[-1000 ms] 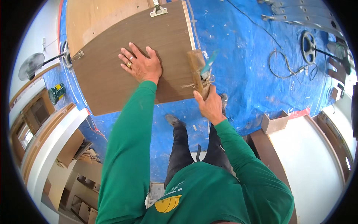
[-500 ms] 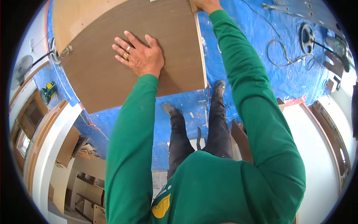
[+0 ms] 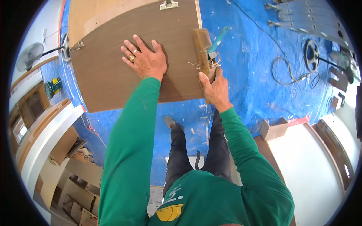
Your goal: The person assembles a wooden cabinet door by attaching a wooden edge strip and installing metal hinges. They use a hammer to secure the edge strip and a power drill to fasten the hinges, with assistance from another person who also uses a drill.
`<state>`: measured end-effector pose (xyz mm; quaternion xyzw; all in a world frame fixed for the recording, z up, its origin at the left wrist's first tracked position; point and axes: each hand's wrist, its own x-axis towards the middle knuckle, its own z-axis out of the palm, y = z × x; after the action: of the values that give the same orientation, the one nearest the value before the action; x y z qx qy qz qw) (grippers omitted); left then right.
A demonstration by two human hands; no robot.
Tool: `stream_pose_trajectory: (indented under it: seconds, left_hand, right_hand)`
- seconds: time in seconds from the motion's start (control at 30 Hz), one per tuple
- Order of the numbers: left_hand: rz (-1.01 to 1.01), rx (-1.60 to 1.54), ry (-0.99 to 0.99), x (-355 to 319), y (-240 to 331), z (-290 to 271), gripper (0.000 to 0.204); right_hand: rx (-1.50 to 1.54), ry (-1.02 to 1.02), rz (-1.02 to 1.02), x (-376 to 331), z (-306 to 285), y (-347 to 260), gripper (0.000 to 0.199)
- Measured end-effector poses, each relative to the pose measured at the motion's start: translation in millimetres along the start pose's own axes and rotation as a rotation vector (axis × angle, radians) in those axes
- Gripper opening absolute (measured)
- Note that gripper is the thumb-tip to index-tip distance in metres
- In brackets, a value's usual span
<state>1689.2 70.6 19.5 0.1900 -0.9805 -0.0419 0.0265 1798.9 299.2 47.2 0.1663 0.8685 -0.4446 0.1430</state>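
Right hand [image 3: 215, 87] back low on panel [image 3: 139, 86] edge, apparently gripping wood block [image 3: 203, 51].

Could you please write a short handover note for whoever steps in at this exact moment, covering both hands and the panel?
Left hand: flat, fingers spread, palm pressing on the brown panel.
Right hand: closed on a wooden block lying along the panel's right edge, with a teal-handled tool beside it; frayed shavings hang there.
The panel lies above the blue tarp; metal hinges sit at its top and left edges.
Done: part of the right edge looks worked.
Left: probably the rest of that edge; I cannot tell how much.
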Motion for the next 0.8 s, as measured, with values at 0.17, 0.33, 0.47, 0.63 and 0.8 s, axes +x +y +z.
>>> stream_pose_trajectory:
  seconds: [0.17, 0.33, 0.47, 0.63, 0.8]
  left_hand:
    - [0.006, 0.048, -0.009, -4, -2, 2, 0.081]
    - [0.012, 0.011, -0.039, -6, 2, -6, 0.081]
    - [0.024, -0.041, -0.008, -2, 6, 1, 0.081]
    - [0.015, 0.011, 0.005, -3, 1, 2, 0.081]
    - [-0.007, 0.012, 0.003, 2, 1, 4, 0.08]
  right_hand:
    - [-0.045, 0.05, -0.033, 86, 2, -34, 0.08]
    - [-0.09, 0.182, -0.161, 223, -7, -93, 0.091]
    - [-0.043, 0.237, -0.219, 256, -15, -117, 0.091]
    - [-0.216, 0.096, -0.07, 135, -4, -63, 0.091]
    - [-0.104, -0.013, 0.015, -33, 6, 10, 0.077]
